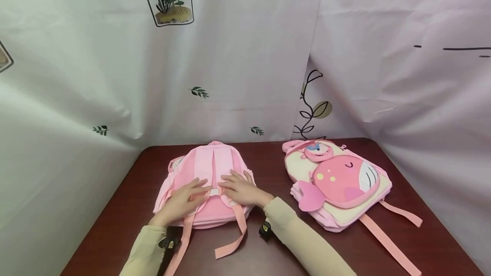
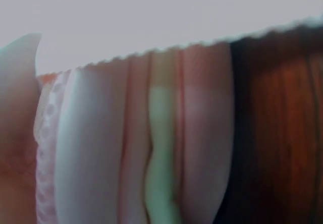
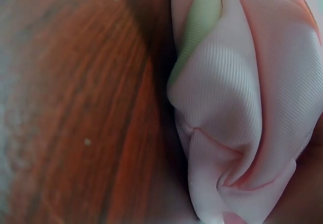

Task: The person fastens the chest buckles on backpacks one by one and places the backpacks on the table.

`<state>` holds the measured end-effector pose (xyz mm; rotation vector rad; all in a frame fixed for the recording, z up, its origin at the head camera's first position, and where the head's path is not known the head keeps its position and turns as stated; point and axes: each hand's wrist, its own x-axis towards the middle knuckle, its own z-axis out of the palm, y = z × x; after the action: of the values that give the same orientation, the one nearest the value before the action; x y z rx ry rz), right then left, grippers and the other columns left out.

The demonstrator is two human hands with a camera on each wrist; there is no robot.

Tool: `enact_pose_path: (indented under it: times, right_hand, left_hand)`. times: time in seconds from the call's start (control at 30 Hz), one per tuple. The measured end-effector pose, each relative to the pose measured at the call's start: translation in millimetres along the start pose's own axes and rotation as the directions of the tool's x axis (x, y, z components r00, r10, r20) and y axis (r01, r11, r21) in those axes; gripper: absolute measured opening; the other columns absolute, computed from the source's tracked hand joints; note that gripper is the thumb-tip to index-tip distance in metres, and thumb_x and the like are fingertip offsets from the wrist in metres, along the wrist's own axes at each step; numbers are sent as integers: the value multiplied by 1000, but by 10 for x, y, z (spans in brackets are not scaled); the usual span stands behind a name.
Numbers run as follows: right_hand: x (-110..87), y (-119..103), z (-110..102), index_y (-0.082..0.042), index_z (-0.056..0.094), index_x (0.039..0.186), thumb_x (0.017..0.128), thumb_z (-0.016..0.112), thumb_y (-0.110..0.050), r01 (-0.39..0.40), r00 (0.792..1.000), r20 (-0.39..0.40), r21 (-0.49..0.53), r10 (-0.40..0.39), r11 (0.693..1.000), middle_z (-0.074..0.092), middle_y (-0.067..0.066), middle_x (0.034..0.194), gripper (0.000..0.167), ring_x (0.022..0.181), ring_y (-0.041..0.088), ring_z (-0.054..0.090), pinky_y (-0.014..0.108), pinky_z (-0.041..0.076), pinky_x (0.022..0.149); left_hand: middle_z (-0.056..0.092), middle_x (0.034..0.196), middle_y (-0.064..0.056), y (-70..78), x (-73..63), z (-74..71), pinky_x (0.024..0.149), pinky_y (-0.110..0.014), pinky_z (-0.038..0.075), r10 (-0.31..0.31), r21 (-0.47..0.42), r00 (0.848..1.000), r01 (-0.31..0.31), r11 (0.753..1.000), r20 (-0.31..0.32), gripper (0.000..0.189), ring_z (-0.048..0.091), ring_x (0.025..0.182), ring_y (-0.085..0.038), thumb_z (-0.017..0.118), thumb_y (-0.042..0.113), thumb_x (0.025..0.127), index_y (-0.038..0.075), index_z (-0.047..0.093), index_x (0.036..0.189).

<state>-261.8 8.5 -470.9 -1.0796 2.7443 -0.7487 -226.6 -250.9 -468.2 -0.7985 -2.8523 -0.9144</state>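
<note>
A pink backpack [image 1: 223, 218] lies with its strap side up at the left of the table. My left hand [image 1: 180, 203] rests on its lower left part, fingers spread toward the middle. Across from it, my right hand [image 1: 241, 188] lies on the lower right part with its fingers extended. Between the fingertips is a small white piece [image 1: 214, 191] at the straps. Layered pink and pale fabric of the backpack [image 2: 207, 133] fills the left wrist view, partly covered by a blurred pale strip. Gathered ribbed fabric of the backpack [image 3: 227, 98] shows in the right wrist view.
A second backpack [image 1: 345, 208] with a pink whale front lies to the right, its straps [image 1: 391, 246] trailing toward the near right. Loose straps [image 1: 239, 225] of the first backpack hang toward the front. The dark brown table [image 1: 268, 161] meets a printed curtain [image 1: 245, 54] behind.
</note>
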Motion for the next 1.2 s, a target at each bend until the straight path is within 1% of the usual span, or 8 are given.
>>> enact_pose_path:
  times: [0.17,0.33,0.5,0.6,0.77,0.87,0.97,1.2]
  right_hand:
    - [-8,-23,6,-19,60,142,106,46,-31,5,1000,-22,-18,-5,1000,47,0,154,41,151,28,22,62,9,118]
    - [-49,-8,-15,-19,59,143,106,44,-33,16,1000,-8,-13,-16,1000,47,0,154,42,151,29,23,62,11,117]
    - [-129,10,-102,-17,59,143,108,43,-35,34,999,40,69,-37,997,47,2,154,43,151,30,23,62,11,118]
    - [-173,25,-174,-12,60,141,108,43,-32,65,997,36,132,-70,989,49,6,152,42,149,31,27,60,14,119]
    - [-263,78,-291,-6,63,136,106,49,-24,99,995,-37,244,-93,965,56,11,145,37,140,29,45,49,31,116]
    - [-323,126,-360,-6,64,136,105,52,-22,94,995,-59,274,-81,957,57,11,143,36,135,27,50,43,37,114]
    - [-379,185,-440,-6,64,136,104,54,-21,87,995,-76,264,-69,961,57,12,143,36,135,29,50,45,37,113]
    - [-555,415,-677,-10,64,137,103,58,-25,-32,986,-151,241,70,970,56,12,144,38,142,34,41,51,32,116]
  left_hand:
    - [51,150,-8,14,-13,9,113,-63,28,-29,-7,1000,29,1000,-1,39,31,147,-38,68,29,97,16,67,134]
    - [54,147,-12,63,-21,27,111,-63,30,0,19,1000,1,1000,-15,37,35,143,-42,68,26,97,13,69,132]
    - [56,144,-13,151,-61,39,111,-60,33,3,35,1000,-2,999,-30,36,39,141,-41,68,27,97,13,69,131]
    - [58,142,-11,194,-96,18,110,-58,36,-9,32,998,10,999,-56,38,42,139,-40,69,27,97,12,69,131]
    - [60,140,-9,261,-120,-66,108,-55,39,-5,27,996,7,1000,-94,41,50,135,-35,70,29,96,12,67,133]
    - [60,140,-7,309,-118,-137,108,-53,41,-9,35,995,13,999,-104,41,52,133,-30,69,32,97,15,66,134]
    - [59,141,-9,375,-95,-218,108,-54,40,-1,43,993,6,999,-118,40,52,132,-32,68,31,98,15,66,135]
    - [59,141,-9,552,88,-326,108,-54,41,46,97,991,-34,995,-129,40,52,133,-31,69,28,97,15,65,136]
